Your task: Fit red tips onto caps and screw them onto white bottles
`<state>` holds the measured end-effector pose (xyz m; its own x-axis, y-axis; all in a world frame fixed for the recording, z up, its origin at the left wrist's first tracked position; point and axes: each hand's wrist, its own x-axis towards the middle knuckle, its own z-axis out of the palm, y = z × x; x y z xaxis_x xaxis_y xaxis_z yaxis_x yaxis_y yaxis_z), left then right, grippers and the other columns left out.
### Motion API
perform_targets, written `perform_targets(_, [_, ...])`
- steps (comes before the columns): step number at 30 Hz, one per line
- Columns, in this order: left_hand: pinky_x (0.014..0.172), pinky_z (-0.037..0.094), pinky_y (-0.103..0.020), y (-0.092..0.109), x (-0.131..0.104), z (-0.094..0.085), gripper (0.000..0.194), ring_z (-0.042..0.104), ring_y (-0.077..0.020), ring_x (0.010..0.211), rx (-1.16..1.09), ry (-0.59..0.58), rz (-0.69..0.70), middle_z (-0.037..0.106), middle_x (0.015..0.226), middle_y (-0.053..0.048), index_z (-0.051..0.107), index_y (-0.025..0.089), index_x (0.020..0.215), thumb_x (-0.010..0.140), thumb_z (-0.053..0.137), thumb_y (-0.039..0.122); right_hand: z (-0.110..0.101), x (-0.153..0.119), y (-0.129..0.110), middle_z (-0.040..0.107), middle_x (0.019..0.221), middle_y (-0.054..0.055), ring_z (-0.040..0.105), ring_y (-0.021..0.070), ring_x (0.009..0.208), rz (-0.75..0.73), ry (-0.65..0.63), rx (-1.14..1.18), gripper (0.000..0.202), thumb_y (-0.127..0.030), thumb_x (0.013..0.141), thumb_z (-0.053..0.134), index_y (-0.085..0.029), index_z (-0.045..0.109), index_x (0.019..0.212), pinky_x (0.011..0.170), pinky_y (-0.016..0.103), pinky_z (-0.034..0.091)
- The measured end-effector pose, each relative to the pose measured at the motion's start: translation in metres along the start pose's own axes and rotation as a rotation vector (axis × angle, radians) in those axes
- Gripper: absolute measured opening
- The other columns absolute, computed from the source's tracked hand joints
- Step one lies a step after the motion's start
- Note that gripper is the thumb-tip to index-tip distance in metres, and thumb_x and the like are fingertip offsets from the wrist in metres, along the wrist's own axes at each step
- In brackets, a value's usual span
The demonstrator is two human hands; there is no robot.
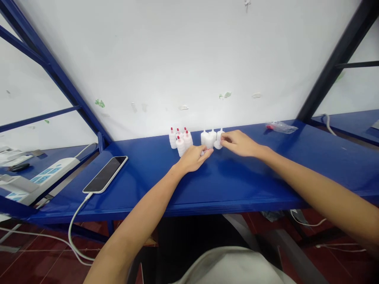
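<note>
My left hand [194,156] is closed above the blue tabletop, its fingers around a small white squeeze bottle [203,153] that is mostly hidden. To its right, the fingertips of my right hand [237,142] are pinched together beside a white rounded bottle part [218,144]; what they grip is too small to make out. Just behind both hands stand several white squeeze bottles [210,139] with bare white nozzles. Left of these is a group of similar white bottles [181,146] with red tips, upright and close together.
A phone [106,174] lies on the blue table [142,189] at left, with a white charging cable [71,228] hanging over the edge. A clear plastic bag [282,127] with something red lies at back right. Blue frame posts and a white wall bound the table.
</note>
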<state>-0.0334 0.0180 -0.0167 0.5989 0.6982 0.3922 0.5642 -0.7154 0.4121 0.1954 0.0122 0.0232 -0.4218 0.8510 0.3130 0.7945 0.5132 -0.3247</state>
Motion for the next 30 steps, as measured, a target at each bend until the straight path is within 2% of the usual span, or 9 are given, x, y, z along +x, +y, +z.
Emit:
perform_targets(4, [0.062,0.033,-0.028,0.004,-0.002,-0.004,0.041,0.047,-0.0137,0.057,-0.048,0.009,0.010,0.049,0.060,0.001,0.047,0.019,0.071,0.102,0.031,0.041,0.011,0.003,0.000,0.069,0.079,0.006,0.058,0.0181,0.069,0.111,-0.118,-0.183,0.021,-0.035,0.087,0.051,-0.020,0.064,0.081,0.060,0.028,0.031])
perform_targets(9, [0.065,0.036,-0.029,0.006,-0.003,-0.007,0.029,0.049,-0.0149,0.059,-0.063,0.002,0.025,0.053,0.062,0.000,0.049,0.019,0.074,0.096,0.033,0.027,0.017,0.006,0.005,0.073,0.086,0.008,0.063,0.0210,0.075,0.179,-0.098,-0.212,0.025,-0.038,0.088,0.053,-0.021,0.072,0.089,0.062,0.029,0.035])
perform_targets(11, [0.064,0.036,-0.029,0.006,-0.003,-0.006,0.022,0.049,-0.0152,0.059,-0.031,-0.002,0.021,0.054,0.063,0.001,0.052,0.018,0.077,0.092,0.038,0.026,0.014,0.004,0.003,0.071,0.079,0.006,0.060,0.0193,0.070,0.149,-0.047,-0.174,0.030,-0.041,0.091,0.049,-0.020,0.070,0.085,0.062,0.029,0.034])
perform_targets(13, [0.063,0.035,-0.029,0.005,-0.003,-0.005,0.017,0.050,-0.0159,0.060,0.012,-0.006,0.007,0.055,0.065,0.001,0.054,0.018,0.081,0.090,0.042,0.027,0.011,0.001,-0.001,0.066,0.070,0.004,0.055,0.0166,0.063,0.038,-0.019,-0.057,0.036,-0.044,0.095,0.044,-0.019,0.068,0.083,0.061,0.029,0.033])
perform_targets(16, [0.062,0.036,-0.029,0.005,-0.004,-0.002,0.016,0.052,-0.0174,0.063,0.078,-0.013,-0.001,0.059,0.069,-0.001,0.058,0.019,0.086,0.087,0.047,0.030,0.013,-0.003,-0.010,0.060,0.067,0.000,0.050,0.0143,0.059,-0.171,-0.085,0.165,0.039,-0.051,0.097,0.044,-0.018,0.065,0.089,0.060,0.028,0.033])
perform_targets(21, [0.068,0.041,-0.030,0.005,-0.004,-0.001,0.021,0.056,-0.0187,0.069,0.070,-0.038,0.063,0.064,0.079,-0.003,0.061,0.018,0.098,0.087,0.046,0.027,0.025,-0.006,-0.021,0.058,0.074,0.001,0.048,0.0147,0.063,-0.326,-0.160,0.295,0.037,-0.050,0.100,0.041,-0.019,0.058,0.087,0.062,0.028,0.034])
perform_targets(24, [0.071,0.043,-0.030,0.005,-0.005,-0.002,0.024,0.057,-0.0189,0.074,0.042,-0.050,0.140,0.066,0.084,-0.004,0.061,0.018,0.102,0.088,0.043,0.023,0.024,-0.005,-0.023,0.056,0.074,0.002,0.047,0.0156,0.066,-0.320,-0.152,0.384,0.037,-0.044,0.101,0.035,-0.019,0.056,0.085,0.065,0.029,0.036])
perform_targets(27, [0.077,0.043,-0.031,0.007,-0.005,-0.005,0.027,0.059,-0.0198,0.079,0.057,-0.045,0.175,0.067,0.092,-0.005,0.060,0.019,0.109,0.088,0.042,0.022,0.013,-0.004,-0.019,0.044,0.063,-0.002,0.040,0.0142,0.059,-0.213,-0.103,0.447,0.040,-0.041,0.100,0.029,-0.021,0.045,0.070,0.062,0.029,0.034])
perform_targets(30, [0.073,0.042,-0.031,0.008,-0.006,-0.006,0.027,0.058,-0.0200,0.076,0.072,-0.030,0.123,0.066,0.086,-0.004,0.058,0.019,0.111,0.093,0.040,0.028,-0.005,-0.002,-0.008,0.051,0.066,0.000,0.045,0.0158,0.062,-0.157,-0.127,0.299,0.036,-0.039,0.097,0.031,-0.021,0.044,0.069,0.063,0.030,0.035])
